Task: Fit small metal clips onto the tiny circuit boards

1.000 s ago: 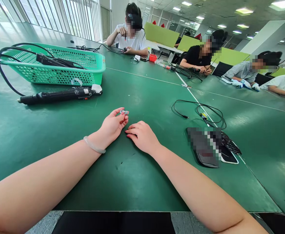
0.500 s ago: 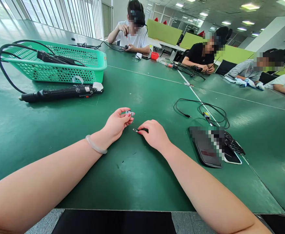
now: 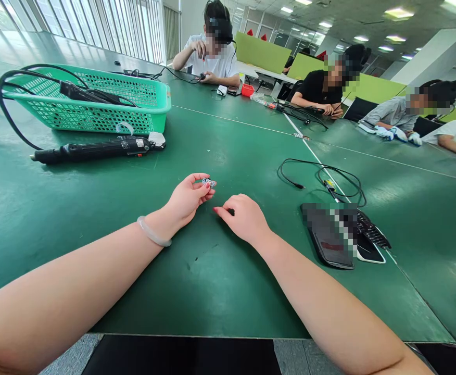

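Observation:
My left hand (image 3: 187, 200), with a pale bangle at the wrist, pinches a small silvery metal piece (image 3: 209, 182) between thumb and fingers. The piece's exact kind is too small to make out. Just to the right, my right hand (image 3: 243, 216) hovers close above the green table (image 3: 197, 291), its thumb stretched toward the left and its fingers curled. Whatever may be in those fingers is hidden from this angle. A narrow gap separates the two hands.
A black electric screwdriver (image 3: 95, 151) lies before a green plastic basket (image 3: 106, 112) holding cables and another black tool. A black phone-like device (image 3: 331, 250) and a coiled black cable (image 3: 341, 172) lie to the right. Several co-workers sit along the far side.
The small flat metal piece at my right fingertips is no longer visible; the right thumb now reaches farther left. My left hand keeps its pinch, almost unmoved.

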Demonstrator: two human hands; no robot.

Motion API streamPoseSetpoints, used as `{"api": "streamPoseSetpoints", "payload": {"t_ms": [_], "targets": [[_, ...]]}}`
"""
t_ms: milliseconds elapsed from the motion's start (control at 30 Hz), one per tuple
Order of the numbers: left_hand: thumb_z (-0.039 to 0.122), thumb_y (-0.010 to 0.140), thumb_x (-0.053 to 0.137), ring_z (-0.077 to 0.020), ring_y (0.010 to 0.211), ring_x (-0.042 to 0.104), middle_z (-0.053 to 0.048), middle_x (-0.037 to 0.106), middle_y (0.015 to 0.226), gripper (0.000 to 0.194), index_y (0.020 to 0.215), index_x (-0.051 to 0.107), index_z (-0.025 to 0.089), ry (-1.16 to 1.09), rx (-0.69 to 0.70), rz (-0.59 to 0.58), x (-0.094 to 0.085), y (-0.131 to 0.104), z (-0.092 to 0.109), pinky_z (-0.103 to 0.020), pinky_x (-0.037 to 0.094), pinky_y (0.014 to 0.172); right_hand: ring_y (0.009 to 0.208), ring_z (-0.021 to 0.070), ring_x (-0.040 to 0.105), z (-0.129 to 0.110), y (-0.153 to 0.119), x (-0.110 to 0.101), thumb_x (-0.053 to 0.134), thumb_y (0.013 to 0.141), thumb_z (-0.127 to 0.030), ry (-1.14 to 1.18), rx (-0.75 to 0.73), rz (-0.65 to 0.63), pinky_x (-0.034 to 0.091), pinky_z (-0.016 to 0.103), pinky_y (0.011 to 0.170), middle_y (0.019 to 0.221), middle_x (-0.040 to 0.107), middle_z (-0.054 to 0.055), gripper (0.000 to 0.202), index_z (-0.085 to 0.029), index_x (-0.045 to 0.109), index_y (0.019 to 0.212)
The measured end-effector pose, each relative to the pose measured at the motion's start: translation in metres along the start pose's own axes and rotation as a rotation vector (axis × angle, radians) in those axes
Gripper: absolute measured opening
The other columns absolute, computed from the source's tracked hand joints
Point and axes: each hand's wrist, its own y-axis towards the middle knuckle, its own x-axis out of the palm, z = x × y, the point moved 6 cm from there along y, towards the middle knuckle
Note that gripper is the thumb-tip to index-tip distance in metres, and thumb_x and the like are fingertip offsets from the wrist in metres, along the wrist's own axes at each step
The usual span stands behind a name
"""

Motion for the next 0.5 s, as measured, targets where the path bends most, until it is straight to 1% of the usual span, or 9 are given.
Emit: {"api": "streamPoseSetpoints", "payload": {"t_ms": [67,167,267,367,500], "targets": [[0.004,0.084,0.056,-0.0072,0.063,0.059,-0.003,0.067,0.078,0.014,0.093,0.056,0.015,0.002,-0.003,-0.002,0.000,0.000,0.000,-0.027,0.047,0.073,0.077,0.0175,0.057,0.001,0.000,-0.002,0.055,0.092,-0.032,0.036,-0.002,0.009,0.045,0.032,0.070,0.074,0.067,0.003,0.030,-0.021,0.067,0.067],[0.004,0.084,0.055,-0.0067,0.063,0.058,-0.002,0.067,0.077,0.014,0.093,0.055,0.015,0.003,-0.003,-0.006,0.000,0.001,-0.001,-0.026,0.048,0.073,0.086,0.0174,0.059,0.003,0.000,-0.004,0.059,0.088,-0.020,0.082,-0.015,0.004,0.046,0.032,0.079,0.086,0.070,0.002,0.012,-0.022,0.071,0.083],[0.004,0.083,0.057,-0.0068,0.062,0.058,-0.002,0.067,0.078,0.014,0.093,0.056,0.015,0.004,-0.002,-0.011,0.000,0.001,-0.001,-0.026,0.047,0.073,0.088,0.0183,0.059,0.004,0.000,-0.002,0.063,0.086,-0.023,0.067,0.006,-0.010,0.047,0.032,0.079,0.088,0.070,0.003,0.009,-0.022,0.071,0.090],[0.004,0.079,0.063,-0.0075,0.063,0.059,-0.003,0.068,0.079,0.018,0.093,0.057,0.015,0.015,-0.001,-0.012,-0.001,0.001,-0.001,-0.027,0.046,0.072,0.087,0.0191,0.058,0.001,0.000,0.002,0.062,0.087,-0.024,0.017,-0.016,-0.038,0.047,0.033,0.079,0.088,0.070,0.003,0.011,-0.022,0.072,0.092],[0.006,0.076,0.067,-0.0077,0.063,0.059,-0.003,0.068,0.079,0.021,0.093,0.057,0.015,0.025,0.000,-0.012,-0.001,0.000,0.000,-0.026,0.045,0.071,0.084,0.0177,0.058,-0.003,0.002,0.008,0.057,0.090,-0.019,0.000,-0.054,-0.071,0.046,0.031,0.077,0.085,0.070,0.003,0.016,-0.022,0.072,0.084]]}}
